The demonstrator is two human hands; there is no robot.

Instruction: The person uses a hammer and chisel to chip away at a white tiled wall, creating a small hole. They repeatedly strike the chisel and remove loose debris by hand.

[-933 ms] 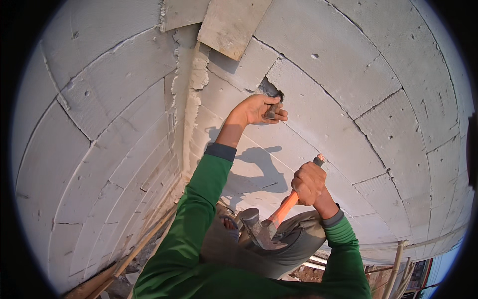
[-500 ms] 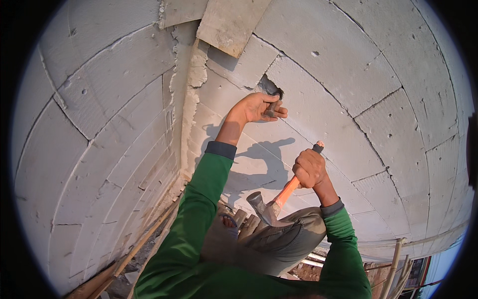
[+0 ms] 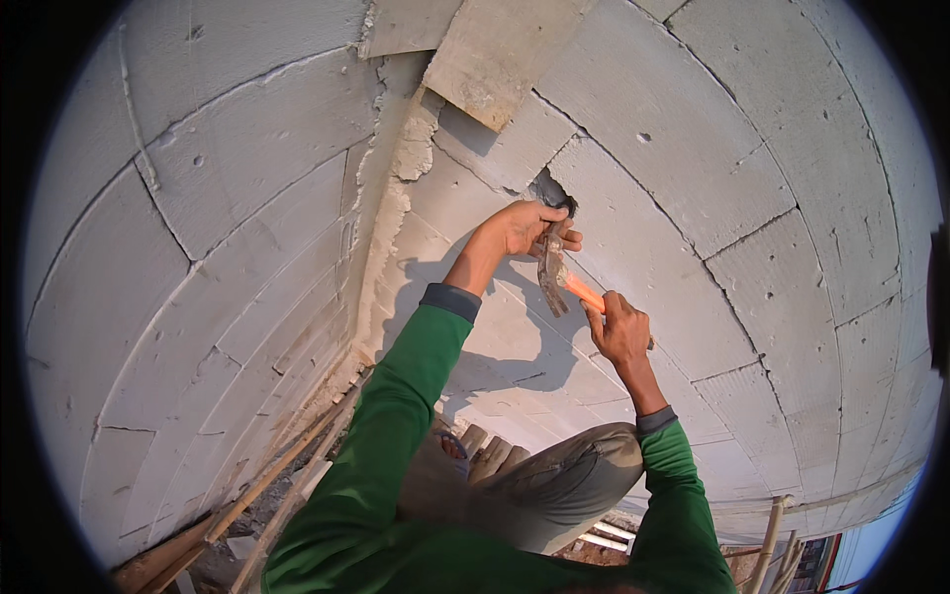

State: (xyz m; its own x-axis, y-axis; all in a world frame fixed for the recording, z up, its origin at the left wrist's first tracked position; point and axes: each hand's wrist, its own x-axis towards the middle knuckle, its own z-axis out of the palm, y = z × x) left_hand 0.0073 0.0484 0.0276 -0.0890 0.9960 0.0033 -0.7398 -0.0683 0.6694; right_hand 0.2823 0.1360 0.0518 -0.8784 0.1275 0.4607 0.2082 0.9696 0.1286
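A ragged dark hole (image 3: 549, 188) is broken into the pale block wall (image 3: 653, 129). My left hand (image 3: 524, 228) is closed on a short metal chisel (image 3: 567, 227) just at the lower edge of this hole, with its fingers partly hidden by the hammer. My right hand (image 3: 618, 332) grips the orange handle of a claw hammer (image 3: 554, 277), whose head is up at the chisel's outer end, in front of my left hand. I cannot tell whether head and chisel touch.
A second block wall (image 3: 198, 297) meets this one in a rough corner on the left. Boards (image 3: 475, 59) jut above the hole. Wooden poles (image 3: 272, 475) and rubble lie low at the left. My bent knee (image 3: 564, 475) is below my hands. Bamboo poles (image 3: 767, 544) stand at lower right.
My right hand has swung the hammer from low over my knee up to the chisel. My left hand stays at the hole. The whole view has shifted slightly.
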